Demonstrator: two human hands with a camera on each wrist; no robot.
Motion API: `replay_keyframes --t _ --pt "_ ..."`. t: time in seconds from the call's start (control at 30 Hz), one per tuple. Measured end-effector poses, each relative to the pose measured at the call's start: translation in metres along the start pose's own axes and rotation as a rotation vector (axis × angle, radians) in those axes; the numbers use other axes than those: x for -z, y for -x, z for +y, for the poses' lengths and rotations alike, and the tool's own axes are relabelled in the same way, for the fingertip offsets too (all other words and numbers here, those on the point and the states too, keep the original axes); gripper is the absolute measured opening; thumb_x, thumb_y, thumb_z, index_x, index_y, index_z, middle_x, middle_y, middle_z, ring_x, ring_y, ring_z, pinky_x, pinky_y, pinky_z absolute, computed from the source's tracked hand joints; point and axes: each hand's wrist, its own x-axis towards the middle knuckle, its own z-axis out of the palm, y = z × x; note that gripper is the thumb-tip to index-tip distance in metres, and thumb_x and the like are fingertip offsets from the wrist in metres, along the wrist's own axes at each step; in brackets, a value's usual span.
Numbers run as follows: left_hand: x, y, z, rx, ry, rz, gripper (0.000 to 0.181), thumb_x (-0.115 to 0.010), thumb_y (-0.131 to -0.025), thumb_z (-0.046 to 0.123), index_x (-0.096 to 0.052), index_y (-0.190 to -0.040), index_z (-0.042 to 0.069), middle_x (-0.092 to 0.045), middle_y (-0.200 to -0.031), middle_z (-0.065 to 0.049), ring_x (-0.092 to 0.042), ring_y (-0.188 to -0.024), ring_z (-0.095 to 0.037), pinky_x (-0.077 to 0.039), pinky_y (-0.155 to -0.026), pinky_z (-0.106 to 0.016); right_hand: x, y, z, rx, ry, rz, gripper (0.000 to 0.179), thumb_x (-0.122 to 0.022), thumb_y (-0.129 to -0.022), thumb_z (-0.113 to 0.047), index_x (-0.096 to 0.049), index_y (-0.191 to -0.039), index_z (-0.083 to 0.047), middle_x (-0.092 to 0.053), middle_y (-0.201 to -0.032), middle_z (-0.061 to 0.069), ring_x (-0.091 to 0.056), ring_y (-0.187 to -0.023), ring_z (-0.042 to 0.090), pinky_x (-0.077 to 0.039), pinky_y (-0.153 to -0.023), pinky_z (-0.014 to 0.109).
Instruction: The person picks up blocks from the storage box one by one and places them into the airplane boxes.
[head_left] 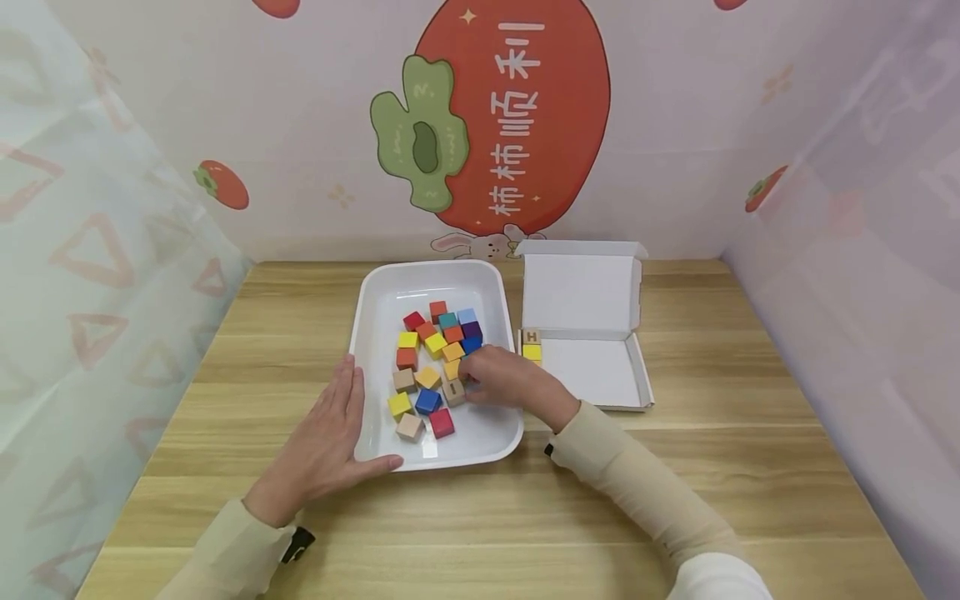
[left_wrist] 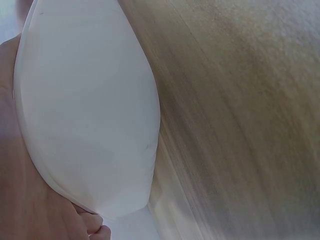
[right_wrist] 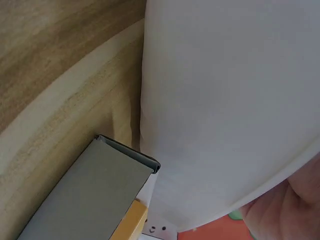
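A white tray (head_left: 382,292) holds loose coloured cubes, some of plain wood. My left hand (head_left: 322,437) rests against its left rim with the fingers straight, the thumb spread along the near edge. In the left wrist view the tray's outer wall (left_wrist: 90,100) stands beside that hand. My right hand (head_left: 510,379) reaches over the tray's right rim, fingers bent down among the cubes. An orange cube (head_left: 452,369) and a wooden letter cube (head_left: 453,392) lie at its fingertips. I cannot tell whether the right fingers grip a cube, as the hand covers them.
Right of the tray stands a white cardboard box (head_left: 592,367) with its lid raised. Along its left side sit a wooden cube marked H (head_left: 532,337) and a yellow cube (head_left: 532,352). In the right wrist view an orange cube (right_wrist: 131,220) shows at the box edge.
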Motion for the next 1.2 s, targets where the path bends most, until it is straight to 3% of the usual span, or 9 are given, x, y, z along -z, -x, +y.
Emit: replay_keyframes --t 0.23,0.53,1.03,1.2 --pt "0.000 -0.002 0.001 0.007 0.002 -0.016 0.133 -0.060 -0.081 0.085 -0.011 -0.167 -0.004 0.001 -0.178 -0.022 -0.009 -0.165 -0.044 -0.028 -0.128 -0.060 -0.002 -0.002 -0.004 -0.012 0.004 0.005 0.027 -0.083 -0.093 -0.027 -0.080 -0.114 -0.010 -0.079 -0.100 0.001 -0.065 -0.084 0.013 -0.062 -0.091 0.028" --pt "0.000 -0.001 0.001 0.002 0.003 -0.005 0.133 -0.061 -0.082 0.084 -0.014 -0.166 -0.008 -0.003 -0.177 -0.026 -0.012 -0.164 -0.046 -0.028 -0.128 -0.061 -0.006 -0.005 -0.009 -0.020 -0.015 0.019 0.033 -0.085 -0.092 -0.026 -0.079 -0.120 -0.010 -0.081 -0.108 0.002 -0.069 -0.087 0.012 -0.063 -0.093 0.027" --pt "0.002 -0.001 0.002 -0.004 0.005 0.006 0.133 -0.062 -0.082 0.084 -0.014 -0.165 -0.008 -0.004 -0.177 -0.027 -0.014 -0.163 -0.047 -0.030 -0.128 -0.061 -0.009 -0.010 -0.012 -0.034 -0.005 0.023 0.028 -0.083 -0.093 -0.020 -0.079 -0.120 -0.011 -0.080 -0.105 0.001 -0.066 -0.083 0.012 -0.062 -0.089 0.024" --pt "0.002 -0.001 0.002 0.002 0.007 0.005 0.133 -0.062 -0.082 0.084 -0.014 -0.166 -0.007 -0.004 -0.177 -0.026 -0.014 -0.163 -0.047 -0.030 -0.127 -0.062 -0.003 -0.005 -0.011 -0.065 -0.036 0.013 0.026 -0.084 -0.092 -0.021 -0.079 -0.116 -0.012 -0.077 -0.095 -0.002 -0.063 -0.081 0.013 -0.059 -0.081 0.022"
